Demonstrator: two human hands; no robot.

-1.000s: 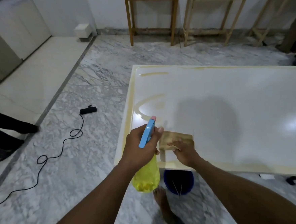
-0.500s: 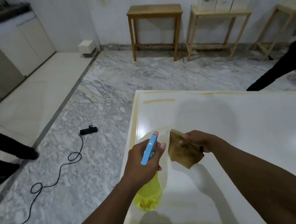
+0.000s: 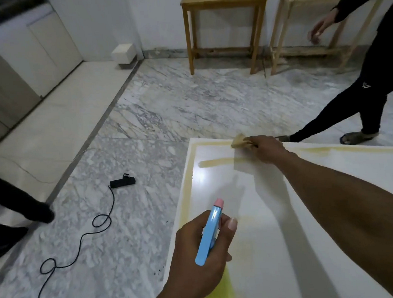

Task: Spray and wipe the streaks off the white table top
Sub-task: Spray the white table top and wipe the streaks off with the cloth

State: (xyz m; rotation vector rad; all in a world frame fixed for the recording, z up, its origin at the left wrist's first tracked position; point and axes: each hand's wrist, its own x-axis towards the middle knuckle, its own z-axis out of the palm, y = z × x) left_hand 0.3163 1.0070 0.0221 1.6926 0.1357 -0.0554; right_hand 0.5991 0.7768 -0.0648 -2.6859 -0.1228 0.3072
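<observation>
The white table top (image 3: pixel 269 271) looks only partly clean. Its middle is glossy and clear, but yellowish bands (image 3: pixel 186 196) run along the left and far edges, and one short streak (image 3: pixel 215 163) lies near the far corner. The left hand (image 3: pixel 198 253) curls round the spray bottle (image 3: pixel 209 235) over the near left edge. The right hand (image 3: pixel 266 148) pinches the cloth (image 3: pixel 239 143) on the far band, just beyond that streak.

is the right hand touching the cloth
Touching. The head view shows the right hand gripping the cloth, which sticks out from under its fingers at the far edge of the table top.
</observation>
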